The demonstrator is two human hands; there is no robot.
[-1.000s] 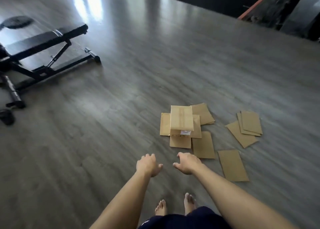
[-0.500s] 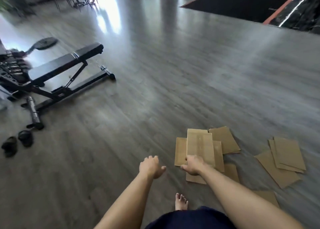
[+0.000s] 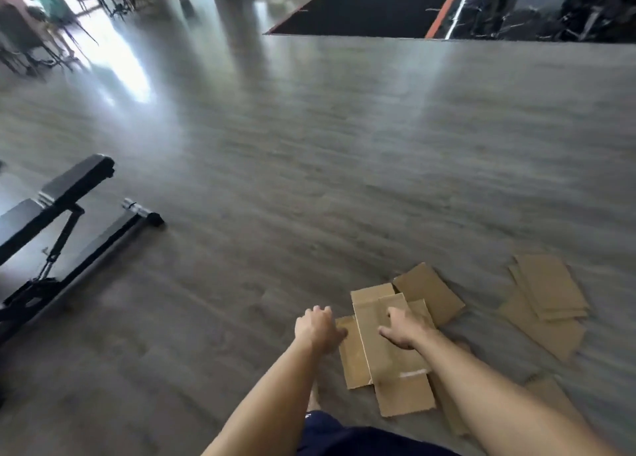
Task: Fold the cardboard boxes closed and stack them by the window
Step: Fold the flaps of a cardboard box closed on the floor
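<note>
Flat, matte brown cardboard boxes (image 3: 385, 345), rectangular and overlapping, lie on the glossy grey wood-grain floor (image 3: 309, 180) below me; a second fanned pile (image 3: 547, 300) lies well apart to their right; my right hand (image 3: 404, 328) rests spread upon the topmost sheet; my left hand (image 3: 318, 328), fingers loosely curled, touches the pile's left edge.

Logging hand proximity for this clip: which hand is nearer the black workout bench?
Left. The left hand is at the left edge of the flattened cardboard box, on the workout bench side; the right hand rests on the box, farther right.
</note>
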